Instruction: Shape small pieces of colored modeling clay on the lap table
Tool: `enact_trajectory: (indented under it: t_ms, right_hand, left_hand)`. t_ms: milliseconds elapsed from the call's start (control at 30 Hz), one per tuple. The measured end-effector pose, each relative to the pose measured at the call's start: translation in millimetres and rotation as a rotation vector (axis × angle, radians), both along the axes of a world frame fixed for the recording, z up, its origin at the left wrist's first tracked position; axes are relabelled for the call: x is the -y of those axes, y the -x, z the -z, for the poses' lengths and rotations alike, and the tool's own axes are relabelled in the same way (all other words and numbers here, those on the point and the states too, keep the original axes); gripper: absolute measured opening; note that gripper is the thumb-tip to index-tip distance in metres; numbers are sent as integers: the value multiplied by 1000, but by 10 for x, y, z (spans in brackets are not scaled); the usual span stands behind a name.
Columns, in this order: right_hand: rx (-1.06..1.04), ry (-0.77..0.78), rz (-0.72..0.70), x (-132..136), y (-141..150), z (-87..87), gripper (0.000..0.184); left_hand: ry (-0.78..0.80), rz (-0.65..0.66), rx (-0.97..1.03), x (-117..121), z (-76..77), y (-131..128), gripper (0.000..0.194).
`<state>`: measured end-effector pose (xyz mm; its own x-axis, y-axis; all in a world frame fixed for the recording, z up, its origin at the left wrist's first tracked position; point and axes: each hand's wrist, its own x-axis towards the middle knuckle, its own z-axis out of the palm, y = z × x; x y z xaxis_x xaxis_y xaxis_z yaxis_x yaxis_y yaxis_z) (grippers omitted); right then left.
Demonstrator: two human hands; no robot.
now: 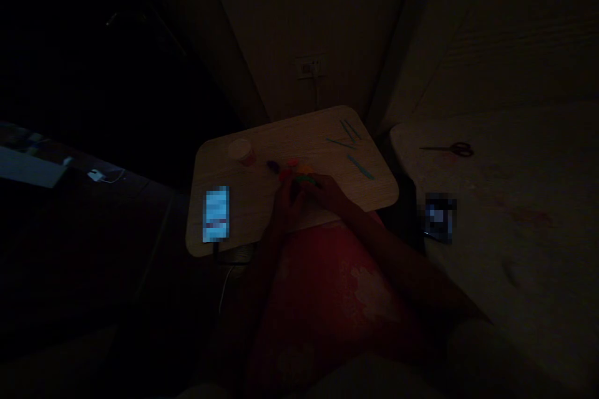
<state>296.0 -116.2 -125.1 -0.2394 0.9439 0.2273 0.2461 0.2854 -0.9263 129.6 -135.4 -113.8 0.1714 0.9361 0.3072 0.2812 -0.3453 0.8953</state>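
In dim light my left hand (287, 199) and my right hand (326, 192) meet over the near middle of a small wooden-topped table (253, 199). Between their curled fingers is a green lump of modelling clay (306, 179), partly covered by the fingertips. Just beyond it lie an orange lump (306, 168) and red lumps (292, 163), close together. A dark purple lump (273, 166) sits to their left. The darkness hides the exact shape of each piece and the finer finger positions.
A pale-lidded tub (240, 151) stands at the table's back left, with a lit phone (216, 214) nearer me. Several thin blue-green tools (360, 167) lie at the right. Scissors (452, 149) and a dark device (438, 218) rest on the pale surface beyond. A wall socket (309, 67) holds a plug.
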Motion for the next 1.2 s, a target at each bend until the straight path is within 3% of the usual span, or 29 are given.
enact_trajectory:
  t_ms: [167, 367, 567, 733, 1200]
  right_hand:
    - [-35, 60, -101, 35, -46, -49, 54]
    - [-53, 144, -238, 39, -78, -46, 64]
    - [61, -13, -113, 55, -32, -26, 48]
    - [97, -44, -80, 69, 1, -19, 40]
    - [121, -109, -57, 31, 78, 90, 34]
  left_hand:
    - [42, -14, 2, 4, 52, 46, 49]
    - [61, 63, -57, -10, 62, 69, 46]
    - [16, -6, -85, -1, 10, 52, 48]
    - [34, -59, -60, -22, 61, 54, 48]
    - [-31, 32, -77, -14, -9, -8, 57]
